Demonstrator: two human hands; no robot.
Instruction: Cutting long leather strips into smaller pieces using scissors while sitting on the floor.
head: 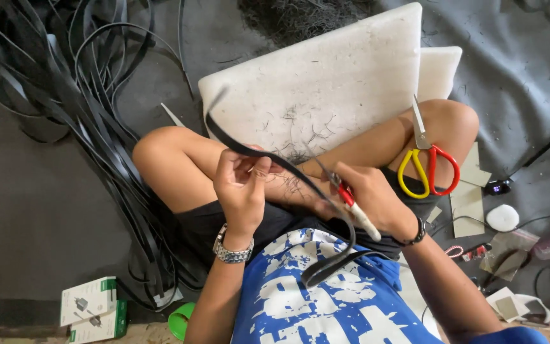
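I sit cross-legged on the floor. My left hand pinches a long black rubber strip that arcs up to the left and loops down over my blue shirt. My right hand grips a small cutting tool with a red and white handle, its tip against the strip between my hands. A pair of scissors with one red and one yellow handle rests on my right knee.
A white foam board, littered with black shavings, lies past my legs. A tangle of black strips fills the left floor. Small boxes sit at lower left; gadgets, cables and cardboard pieces lie at right.
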